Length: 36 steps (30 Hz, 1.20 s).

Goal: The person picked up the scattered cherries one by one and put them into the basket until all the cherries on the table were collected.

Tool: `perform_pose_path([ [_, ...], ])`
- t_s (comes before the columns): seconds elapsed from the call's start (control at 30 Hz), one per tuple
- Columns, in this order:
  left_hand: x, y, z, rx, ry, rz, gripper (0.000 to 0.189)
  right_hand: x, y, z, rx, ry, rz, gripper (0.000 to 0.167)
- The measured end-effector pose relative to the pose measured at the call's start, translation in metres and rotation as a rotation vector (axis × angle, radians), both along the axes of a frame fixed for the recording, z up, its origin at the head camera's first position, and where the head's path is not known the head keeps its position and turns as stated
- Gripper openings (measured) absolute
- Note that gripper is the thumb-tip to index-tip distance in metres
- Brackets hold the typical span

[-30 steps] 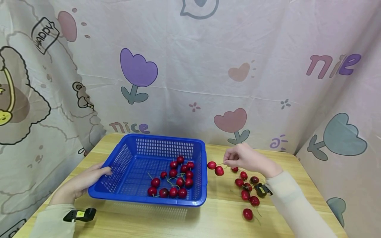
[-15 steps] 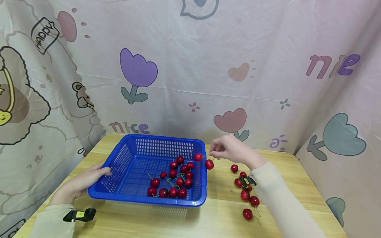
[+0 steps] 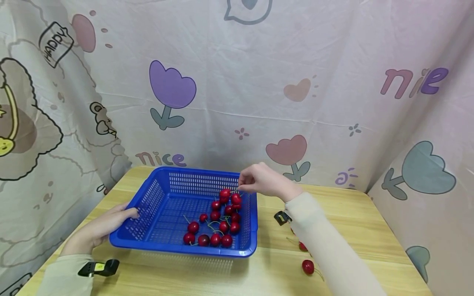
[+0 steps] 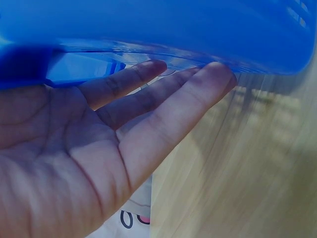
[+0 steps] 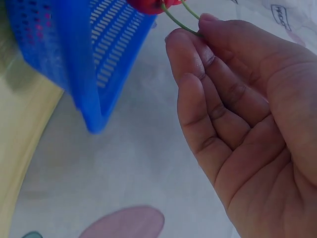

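Observation:
A blue plastic basket (image 3: 177,248) with slotted walls stands tilted on the table, a group of red cherries (image 3: 215,215) in its right half. My left hand (image 3: 105,226) grips the basket's left rim, thumb over the top; in the left wrist view its fingers (image 4: 168,119) reach under the blue plastic. Over the back right of the basket, my right hand (image 3: 264,181) pinches the green stems (image 5: 181,24) of two cherries (image 3: 225,194) between thumb and fingertips. These two hang just above or against the cherries below; whether they touch cannot be told.
Loose cherries (image 3: 307,267) lie on the wooden table (image 3: 274,255) right of the basket, several of them hidden behind my right forearm. A patterned curtain (image 3: 229,123) hangs behind the table and along both sides.
My right hand has carried the two cherries leftward, from beside the basket's right rim to above its inside. The left hand and the basket have stayed put.

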<state>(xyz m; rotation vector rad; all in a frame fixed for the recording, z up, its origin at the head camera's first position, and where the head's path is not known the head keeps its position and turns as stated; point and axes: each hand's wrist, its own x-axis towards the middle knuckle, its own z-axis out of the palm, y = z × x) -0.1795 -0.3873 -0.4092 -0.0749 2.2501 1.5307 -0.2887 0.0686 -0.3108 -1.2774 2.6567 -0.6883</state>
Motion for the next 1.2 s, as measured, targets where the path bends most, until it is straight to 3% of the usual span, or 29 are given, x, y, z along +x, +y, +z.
perform_pose_path([
  [0.6, -0.001, -0.001, 0.0, 0.005, 0.008, -0.004, 0.075, -0.011, -0.084, -0.015, 0.173, -0.04, 0.045, 0.009],
  [0.8, -0.001, -0.001, 0.0, -0.002, 0.01, -0.004, 0.075, -0.009, -0.1, -0.024, 0.188, -0.104, 0.018, 0.007],
  [1.03, -0.001, 0.0, 0.0, 0.0, 0.009, -0.005, 0.075, -0.004, -0.115, -0.027, 0.244, -0.058, 0.019, 0.01],
  [1.2, -0.001, -0.001, 0.0, -0.009, 0.011, -0.003, 0.074, 0.001, -0.12, -0.026, 0.237, -0.089, 0.047, 0.009],
])
